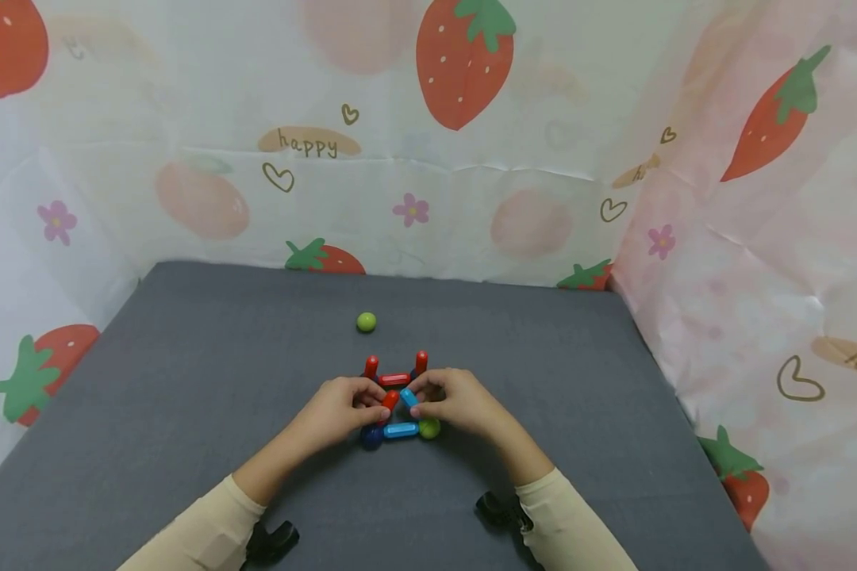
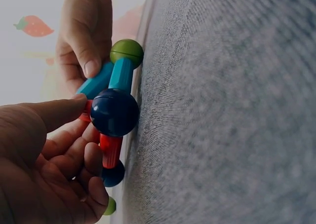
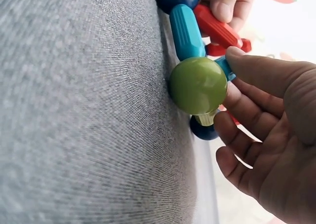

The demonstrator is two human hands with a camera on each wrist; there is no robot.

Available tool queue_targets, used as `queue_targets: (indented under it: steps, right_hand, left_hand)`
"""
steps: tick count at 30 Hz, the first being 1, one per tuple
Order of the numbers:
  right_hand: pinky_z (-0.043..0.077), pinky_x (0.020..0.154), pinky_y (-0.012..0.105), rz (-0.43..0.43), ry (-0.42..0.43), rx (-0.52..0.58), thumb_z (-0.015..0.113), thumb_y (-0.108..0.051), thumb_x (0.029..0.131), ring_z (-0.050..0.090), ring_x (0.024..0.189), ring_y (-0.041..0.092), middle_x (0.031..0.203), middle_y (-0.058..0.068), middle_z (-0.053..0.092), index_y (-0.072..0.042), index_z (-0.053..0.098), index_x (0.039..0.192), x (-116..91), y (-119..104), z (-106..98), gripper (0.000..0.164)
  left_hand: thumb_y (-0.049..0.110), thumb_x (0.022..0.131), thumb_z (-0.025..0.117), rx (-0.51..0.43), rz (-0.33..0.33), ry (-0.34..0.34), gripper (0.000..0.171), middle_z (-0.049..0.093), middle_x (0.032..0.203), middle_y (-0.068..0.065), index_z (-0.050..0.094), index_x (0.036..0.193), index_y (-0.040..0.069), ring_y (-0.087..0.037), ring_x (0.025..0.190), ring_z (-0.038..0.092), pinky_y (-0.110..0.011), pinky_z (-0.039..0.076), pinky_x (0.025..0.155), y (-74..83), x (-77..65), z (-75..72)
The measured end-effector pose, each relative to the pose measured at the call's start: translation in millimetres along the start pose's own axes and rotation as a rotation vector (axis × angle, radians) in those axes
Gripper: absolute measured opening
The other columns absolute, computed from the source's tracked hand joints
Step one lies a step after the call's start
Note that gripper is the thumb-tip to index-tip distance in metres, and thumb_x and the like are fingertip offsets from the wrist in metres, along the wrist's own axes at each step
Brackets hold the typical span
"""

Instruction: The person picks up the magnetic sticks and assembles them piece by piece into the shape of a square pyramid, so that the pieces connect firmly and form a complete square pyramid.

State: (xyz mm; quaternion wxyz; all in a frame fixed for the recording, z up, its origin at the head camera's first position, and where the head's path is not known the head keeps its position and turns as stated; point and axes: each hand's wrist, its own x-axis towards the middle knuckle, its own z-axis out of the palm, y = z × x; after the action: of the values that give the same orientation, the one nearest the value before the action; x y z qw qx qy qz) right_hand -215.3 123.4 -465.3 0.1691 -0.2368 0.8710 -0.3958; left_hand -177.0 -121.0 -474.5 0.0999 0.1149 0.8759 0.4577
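Observation:
Low on the cloth is a frame of toy building rods and balls. Its near side is a light blue rod (image 1: 401,430) between a navy ball (image 1: 372,436) and a green ball (image 1: 429,429). My left hand (image 1: 336,408) pinches a red rod (image 1: 391,399) that tilts up from the navy ball. Opposite, my right hand (image 1: 460,403) pinches a blue rod (image 1: 409,397) leaning inward above the green ball. A red rod (image 1: 394,380) forms the far side, with red rods (image 1: 371,365) (image 1: 421,362) standing at its ends. In the right wrist view, a pale yellow rod (image 3: 206,119) shows behind the green ball.
A loose green ball (image 1: 367,321) lies beyond the frame. Grey cloth (image 1: 207,357) covers the table. A strawberry-print sheet (image 1: 471,174) hangs at the back and sides. Black wrist straps (image 1: 274,543) show at both sleeves.

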Motion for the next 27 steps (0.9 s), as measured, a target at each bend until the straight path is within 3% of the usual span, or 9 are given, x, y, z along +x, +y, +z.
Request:
queue_targets:
  steps: [8,13,19,27]
  right_hand:
    - [0.053,0.083,0.034,-0.003,-0.006,-0.013,0.079,-0.030,0.092,0.064,0.093,0.010,0.099,-0.011,0.069,-0.024,0.074,0.114,-2,-1,-1,0.024]
    - [0.053,0.080,0.035,-0.017,0.041,-0.038,0.077,-0.030,0.094,0.062,0.094,0.013,0.100,-0.010,0.069,-0.021,0.073,0.118,-4,-1,-11,0.026]
    - [0.050,0.085,0.038,-0.006,0.139,-0.048,0.076,-0.029,0.095,0.061,0.097,0.014,0.103,-0.010,0.069,-0.018,0.075,0.119,-6,2,-28,0.026]
    - [0.049,0.090,0.042,-0.003,0.232,-0.043,0.077,-0.024,0.094,0.062,0.105,0.020,0.107,-0.007,0.071,-0.016,0.073,0.121,8,6,-45,0.029]
  left_hand:
    - [0.024,0.092,0.079,0.000,0.000,-0.005,0.019,0.071,0.090,0.005,0.075,0.107,0.013,-0.013,0.076,0.062,-0.030,0.054,0.069,-0.9,-0.4,0.4]
    - [0.025,0.093,0.078,-0.015,0.005,-0.004,0.019,0.071,0.093,0.004,0.074,0.108,0.015,-0.013,0.081,0.063,-0.032,0.054,0.072,1.0,-0.4,-4.4]
    - [0.026,0.095,0.076,0.019,-0.006,0.015,0.019,0.071,0.094,0.004,0.074,0.110,0.014,-0.015,0.083,0.063,-0.032,0.052,0.070,2.4,-2.3,-21.0]
    - [0.033,0.095,0.074,0.149,-0.055,0.111,0.023,0.072,0.095,0.001,0.074,0.109,0.014,-0.017,0.083,0.062,-0.033,0.052,0.070,-0.6,5.7,-42.5]
